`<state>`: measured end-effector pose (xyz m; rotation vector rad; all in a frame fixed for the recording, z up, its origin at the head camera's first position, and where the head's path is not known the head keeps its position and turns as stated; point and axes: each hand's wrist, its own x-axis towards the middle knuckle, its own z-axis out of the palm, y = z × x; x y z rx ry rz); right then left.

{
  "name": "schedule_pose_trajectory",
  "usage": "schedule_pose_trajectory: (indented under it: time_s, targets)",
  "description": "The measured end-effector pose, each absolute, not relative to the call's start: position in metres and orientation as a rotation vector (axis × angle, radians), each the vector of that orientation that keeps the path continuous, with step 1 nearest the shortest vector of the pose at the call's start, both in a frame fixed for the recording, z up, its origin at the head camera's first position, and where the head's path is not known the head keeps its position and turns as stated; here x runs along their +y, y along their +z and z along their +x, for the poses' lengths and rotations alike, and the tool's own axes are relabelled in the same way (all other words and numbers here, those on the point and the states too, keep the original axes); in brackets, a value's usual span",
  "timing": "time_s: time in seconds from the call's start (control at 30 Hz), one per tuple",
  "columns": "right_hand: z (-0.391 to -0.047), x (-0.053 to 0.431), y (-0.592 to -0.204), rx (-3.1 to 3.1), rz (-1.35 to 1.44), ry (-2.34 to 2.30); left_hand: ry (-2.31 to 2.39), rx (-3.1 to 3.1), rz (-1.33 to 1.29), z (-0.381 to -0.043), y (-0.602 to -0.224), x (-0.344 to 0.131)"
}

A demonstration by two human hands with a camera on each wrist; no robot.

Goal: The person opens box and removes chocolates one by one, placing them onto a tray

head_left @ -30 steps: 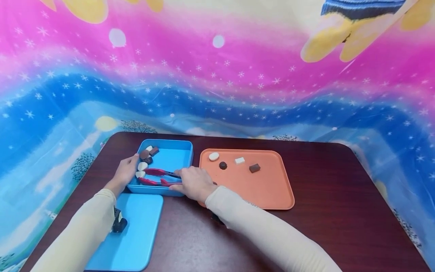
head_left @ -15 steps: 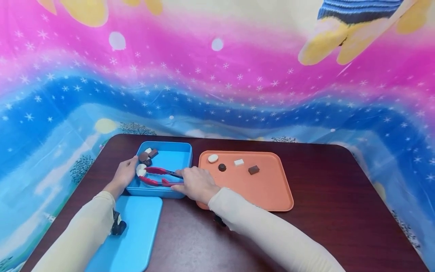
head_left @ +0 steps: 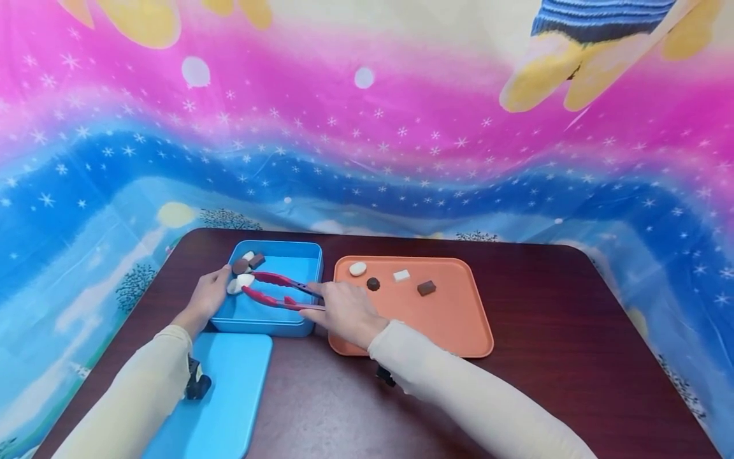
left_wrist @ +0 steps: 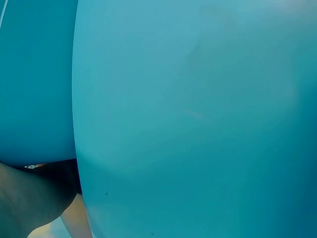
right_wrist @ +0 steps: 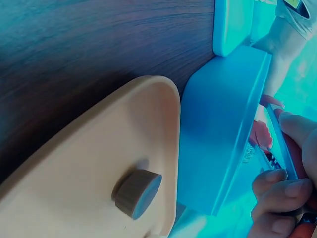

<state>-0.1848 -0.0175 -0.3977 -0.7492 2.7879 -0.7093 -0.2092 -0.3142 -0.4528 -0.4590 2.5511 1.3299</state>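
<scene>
My right hand [head_left: 346, 311] holds a pair of red-tipped tongs [head_left: 281, 301] over the blue box [head_left: 298, 328]. The tongs' arms are spread. At their tips lies a white chocolate-like piece [head_left: 245, 280]; I cannot tell whether they grip it. Another white piece [head_left: 234, 287] sits beside it. Behind them in the box's far left corner are a round brown piece [head_left: 240, 266], a brown block [head_left: 257, 260] and a partly covered white piece [head_left: 248, 255]. My left hand [head_left: 208, 294] grips the box's left wall. In the right wrist view, right-hand fingers [right_wrist: 285, 196] curl round the tongs.
An orange tray [head_left: 453, 331] right of the box bears a white oval [head_left: 358, 269], a dark round piece [head_left: 373, 284], a white block [head_left: 401, 275] and a brown block [head_left: 427, 288]. A brown round piece [right_wrist: 138, 193] shows near its edge. A blue lid [head_left: 229, 395] lies in front.
The tongs have moved right and slightly away from me, and the nearer white piece has shifted up beside the other. My left hand stays at the box wall.
</scene>
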Motion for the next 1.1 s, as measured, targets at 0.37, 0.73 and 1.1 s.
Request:
schedule_pose_trajectory:
  time_s: [0.37, 0.73, 1.1]
  targets:
    - [-0.178, 0.002, -0.392, 2.878, -0.748, -0.686, 1.324, 2.532, -0.473, -0.210, -0.452, -0.314]
    - [-0.170, 0.017, -0.387, 2.916, -0.725, -0.669, 1.309, 2.530, -0.476, -0.209, -0.453, -0.314]
    - [-0.158, 0.039, -0.386, 2.972, -0.744, -0.701, 1.311, 2.549, -0.434, -0.208, -0.451, -0.313]
